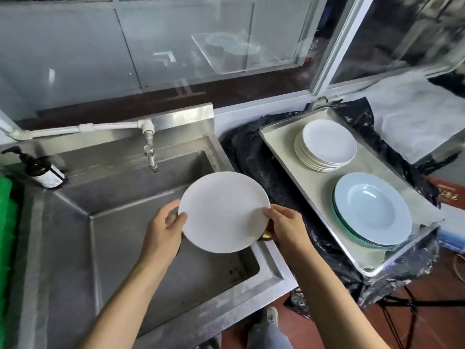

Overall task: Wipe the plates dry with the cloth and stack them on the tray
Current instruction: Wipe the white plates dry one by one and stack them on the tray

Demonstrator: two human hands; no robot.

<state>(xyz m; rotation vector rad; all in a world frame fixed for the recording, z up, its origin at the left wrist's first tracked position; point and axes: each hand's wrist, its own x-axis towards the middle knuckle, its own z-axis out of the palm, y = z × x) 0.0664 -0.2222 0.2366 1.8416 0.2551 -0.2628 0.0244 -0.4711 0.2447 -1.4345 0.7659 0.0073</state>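
White plate point(224, 211) held over the steel sink point(141, 222), tilted, face up. Left hand point(167, 224) grips its left rim, thumb on top; right hand point(285, 226) grips the right rim, thumb on top. Tray point(297, 177) sits right of sink on black plastic point(251, 167). On it: far stack of white plates point(324, 147), near stack of blue bowls point(372, 210), stacks apart. Soap bottle point(42, 170) at sink's left edge.

A round white plate point(224, 211) is held tilted above the steel sink's right corner, gripped at its left and right rims. To its right lies a rectangular metal tray point(281, 157) lined with pale matting, carrying a stack of white plates point(325, 147) at the far end and pale blue deep plates point(372, 210) stacked nearer.
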